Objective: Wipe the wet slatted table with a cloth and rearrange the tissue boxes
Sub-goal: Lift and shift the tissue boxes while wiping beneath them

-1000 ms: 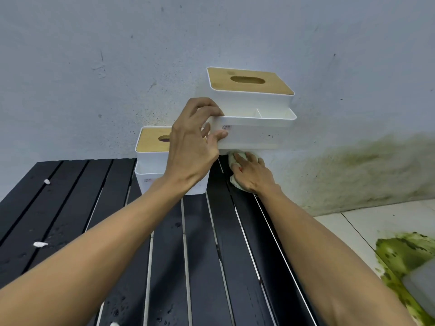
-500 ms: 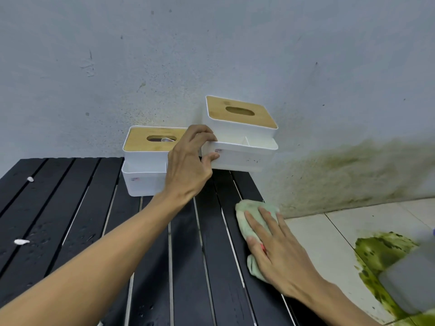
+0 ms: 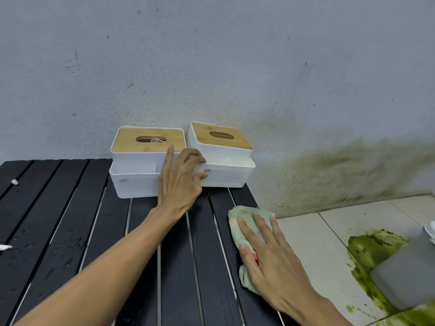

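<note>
Two white tissue boxes with bamboo lids stand side by side against the wall at the back of the black slatted table (image 3: 70,231). My left hand (image 3: 181,182) grips the front left corner of the right tissue box (image 3: 223,161), thumb on its front face, index finger stretched up along the left tissue box (image 3: 141,161). The right box sits on the table. My right hand (image 3: 270,252) presses flat with straight fingers on a pale green cloth (image 3: 244,222) at the table's right edge.
Water droplets cover the left slats, with white scraps (image 3: 14,182) near the left edge. Right of the table lies tiled floor with a green algae patch (image 3: 372,248), partly covered by a grey object (image 3: 404,276). The wall behind is stained green.
My left hand has lowered the right tissue box from mid-air down onto the table beside the left one. My right hand drew the cloth from the back toward me along the right slats.
</note>
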Motion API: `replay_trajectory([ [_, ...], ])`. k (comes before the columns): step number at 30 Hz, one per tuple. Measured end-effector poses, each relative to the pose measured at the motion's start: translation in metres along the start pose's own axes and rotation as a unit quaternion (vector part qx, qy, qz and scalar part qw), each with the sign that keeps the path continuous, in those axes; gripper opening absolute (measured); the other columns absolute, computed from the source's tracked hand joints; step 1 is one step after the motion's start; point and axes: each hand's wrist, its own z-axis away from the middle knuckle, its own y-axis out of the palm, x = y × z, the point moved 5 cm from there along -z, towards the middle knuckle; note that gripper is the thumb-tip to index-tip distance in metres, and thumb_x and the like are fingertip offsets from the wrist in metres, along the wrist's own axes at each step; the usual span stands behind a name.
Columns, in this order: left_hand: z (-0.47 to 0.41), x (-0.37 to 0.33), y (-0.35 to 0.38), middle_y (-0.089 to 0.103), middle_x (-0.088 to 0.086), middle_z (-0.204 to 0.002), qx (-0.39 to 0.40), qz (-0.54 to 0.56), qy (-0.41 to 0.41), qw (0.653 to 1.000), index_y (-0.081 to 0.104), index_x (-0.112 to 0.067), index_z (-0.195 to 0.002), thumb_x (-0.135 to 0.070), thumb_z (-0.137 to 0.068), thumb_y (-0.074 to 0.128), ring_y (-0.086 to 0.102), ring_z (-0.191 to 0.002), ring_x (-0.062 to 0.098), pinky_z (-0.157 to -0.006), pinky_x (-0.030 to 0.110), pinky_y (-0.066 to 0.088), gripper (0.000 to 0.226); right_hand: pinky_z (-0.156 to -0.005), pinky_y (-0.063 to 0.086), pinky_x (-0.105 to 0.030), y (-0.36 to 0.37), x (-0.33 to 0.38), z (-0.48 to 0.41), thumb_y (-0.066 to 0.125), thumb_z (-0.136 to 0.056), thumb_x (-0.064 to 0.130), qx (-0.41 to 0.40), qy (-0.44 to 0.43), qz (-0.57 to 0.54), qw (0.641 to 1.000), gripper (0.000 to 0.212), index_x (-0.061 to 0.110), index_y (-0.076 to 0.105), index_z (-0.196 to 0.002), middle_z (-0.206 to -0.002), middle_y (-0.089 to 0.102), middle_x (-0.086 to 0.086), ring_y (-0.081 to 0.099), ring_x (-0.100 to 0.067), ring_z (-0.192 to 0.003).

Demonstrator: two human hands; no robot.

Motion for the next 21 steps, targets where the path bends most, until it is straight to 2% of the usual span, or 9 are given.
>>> replay_trajectory([
  [7, -0.0009, -0.0011, 0.0041, 0.066, -0.004, -0.102, 0.007, -0.048, 0.021, 0.999, 0.072, -0.014, -0.096, -0.024, -0.078, 0.077, 0.064, -0.094, 0.016, -0.119, 0.051, 0.016, 0.021, -0.123, 0.012, -0.032, -0.0004, -0.0001, 0.0009, -0.005, -0.083, 0.068, -0.008, -0.003, 0.003, 1.0, 0.072, 0.054, 0.001, -0.153, -0.164, -0.014, 0.022, -0.024, -0.01, -0.15],
  [12, 0.0022, -0.0031, 0.0075, 0.066, 0.003, -0.098, 0.027, -0.074, 0.031, 0.996, 0.072, -0.011, -0.092, -0.025, -0.073, 0.081, 0.061, -0.1, 0.025, -0.118, 0.047, 0.017, 0.025, -0.123, 0.01, -0.031, 0.0002, -0.0004, 0.0017, -0.005, -0.085, 0.068, -0.008, -0.007, 0.01, 1.0, 0.07, 0.054, -0.001, -0.153, -0.164, -0.015, 0.022, -0.023, -0.01, -0.15],
  [16, 0.0015, -0.0077, 0.0068, 0.065, 0.004, -0.096, 0.05, -0.109, 0.052, 0.991, 0.071, -0.009, -0.092, -0.023, -0.074, 0.081, 0.059, -0.099, 0.027, -0.118, 0.047, 0.02, 0.025, -0.123, 0.009, -0.031, -0.0006, 0.0001, 0.0025, 0.006, -0.093, 0.065, -0.005, -0.006, 0.008, 1.0, 0.062, 0.053, 0.002, -0.154, -0.164, -0.013, 0.021, -0.023, -0.01, -0.15],
  [21, 0.0002, -0.0078, -0.0014, 0.064, 0.005, -0.103, 0.068, -0.118, 0.067, 0.988, 0.07, -0.009, -0.1, -0.025, -0.072, 0.082, 0.057, -0.103, 0.028, -0.116, 0.047, 0.024, 0.034, -0.123, 0.01, -0.032, -0.0016, 0.0022, 0.0039, -0.005, -0.085, 0.068, -0.009, -0.003, 0.005, 1.0, 0.069, 0.055, 0.002, -0.153, -0.164, -0.013, 0.022, -0.022, -0.009, -0.151],
])
